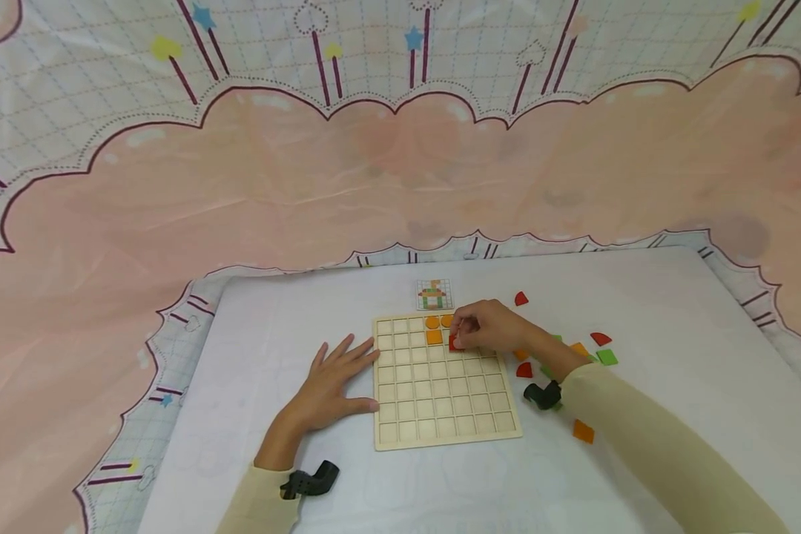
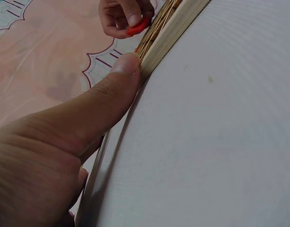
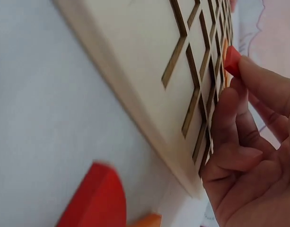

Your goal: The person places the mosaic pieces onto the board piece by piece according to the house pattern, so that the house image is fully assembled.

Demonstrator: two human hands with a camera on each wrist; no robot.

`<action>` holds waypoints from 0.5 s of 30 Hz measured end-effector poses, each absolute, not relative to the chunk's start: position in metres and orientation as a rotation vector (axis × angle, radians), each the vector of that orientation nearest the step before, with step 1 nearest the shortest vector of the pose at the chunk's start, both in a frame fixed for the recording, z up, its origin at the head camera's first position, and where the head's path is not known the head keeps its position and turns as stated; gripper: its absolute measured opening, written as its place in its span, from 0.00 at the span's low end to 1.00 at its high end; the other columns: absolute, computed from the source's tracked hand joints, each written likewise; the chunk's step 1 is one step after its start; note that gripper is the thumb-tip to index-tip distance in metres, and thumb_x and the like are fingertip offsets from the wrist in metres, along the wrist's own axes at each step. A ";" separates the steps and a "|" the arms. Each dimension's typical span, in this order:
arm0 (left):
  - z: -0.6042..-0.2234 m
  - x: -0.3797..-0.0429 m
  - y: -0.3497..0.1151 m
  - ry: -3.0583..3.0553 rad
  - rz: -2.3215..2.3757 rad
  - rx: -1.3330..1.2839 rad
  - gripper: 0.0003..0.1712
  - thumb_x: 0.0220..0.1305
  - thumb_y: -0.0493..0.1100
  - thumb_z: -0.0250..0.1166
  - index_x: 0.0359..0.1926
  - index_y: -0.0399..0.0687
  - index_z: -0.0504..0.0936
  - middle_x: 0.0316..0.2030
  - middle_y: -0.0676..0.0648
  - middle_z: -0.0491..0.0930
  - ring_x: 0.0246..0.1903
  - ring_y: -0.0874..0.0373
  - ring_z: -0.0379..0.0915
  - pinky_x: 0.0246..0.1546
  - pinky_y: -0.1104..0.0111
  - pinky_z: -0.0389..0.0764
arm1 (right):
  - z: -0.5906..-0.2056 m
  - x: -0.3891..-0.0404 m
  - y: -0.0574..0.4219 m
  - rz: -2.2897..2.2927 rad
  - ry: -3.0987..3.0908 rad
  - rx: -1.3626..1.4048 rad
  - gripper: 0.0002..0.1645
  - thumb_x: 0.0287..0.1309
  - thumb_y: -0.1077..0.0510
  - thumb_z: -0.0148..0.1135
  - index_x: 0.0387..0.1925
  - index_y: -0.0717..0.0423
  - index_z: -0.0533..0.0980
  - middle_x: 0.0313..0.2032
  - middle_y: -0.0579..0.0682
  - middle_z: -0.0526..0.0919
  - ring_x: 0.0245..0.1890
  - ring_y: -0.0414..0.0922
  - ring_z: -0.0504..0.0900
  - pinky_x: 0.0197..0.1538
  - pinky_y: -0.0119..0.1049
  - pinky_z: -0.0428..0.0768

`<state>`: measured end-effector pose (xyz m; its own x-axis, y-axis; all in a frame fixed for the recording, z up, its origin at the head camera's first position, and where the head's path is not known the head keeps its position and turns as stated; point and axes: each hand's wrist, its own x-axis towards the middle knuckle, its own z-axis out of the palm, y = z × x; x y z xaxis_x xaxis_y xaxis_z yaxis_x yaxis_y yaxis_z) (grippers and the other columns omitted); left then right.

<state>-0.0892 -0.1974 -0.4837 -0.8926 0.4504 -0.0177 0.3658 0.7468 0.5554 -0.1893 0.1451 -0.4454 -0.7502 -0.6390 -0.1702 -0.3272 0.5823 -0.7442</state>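
Note:
My right hand (image 1: 490, 326) pinches a small red piece (image 3: 232, 61) between thumb and fingertips, low over the upper part of a wooden grid board (image 1: 407, 391). The red piece's full outline is partly hidden by the fingers. Close by in the grid lie an orange round piece (image 1: 432, 322), a second one partly covered by the hand, and an orange square (image 1: 434, 337). My left hand (image 1: 330, 386) lies spread on the table, its fingertips and thumb (image 2: 128, 64) touching the board's left edge.
Beyond the board lies a small card (image 1: 434, 295) with a coloured grid picture. Loose red, orange and green pieces are scattered right of the board, among them a red quarter-round (image 1: 523, 370), a green square (image 1: 607, 357) and an orange square (image 1: 584, 432), some under the right forearm.

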 end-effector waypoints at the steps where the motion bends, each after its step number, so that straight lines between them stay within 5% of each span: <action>1: -0.484 -0.089 -0.197 2.794 0.838 0.658 0.53 0.50 0.64 0.77 0.76 0.56 0.67 0.79 0.54 0.58 0.81 0.44 0.41 0.78 0.39 0.32 | -0.446 -0.189 0.143 -0.999 2.397 -0.777 0.05 0.62 0.57 0.70 0.39 0.49 0.83 0.28 0.43 0.81 0.33 0.42 0.77 0.42 0.34 0.77; 15: -0.482 -0.089 -0.196 2.803 0.837 0.659 0.53 0.50 0.63 0.77 0.75 0.55 0.68 0.79 0.53 0.58 0.81 0.44 0.41 0.78 0.38 0.33 | -0.445 -0.184 0.129 -0.929 2.431 -0.612 0.03 0.58 0.57 0.74 0.32 0.47 0.85 0.27 0.43 0.83 0.32 0.42 0.77 0.42 0.35 0.77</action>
<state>-0.0893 -0.1955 -0.4816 -0.8936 0.4487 -0.0115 0.3690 0.7489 0.5505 -0.1844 0.1292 -0.4445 -0.7930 -0.5509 -0.2599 -0.2371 0.6721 -0.7014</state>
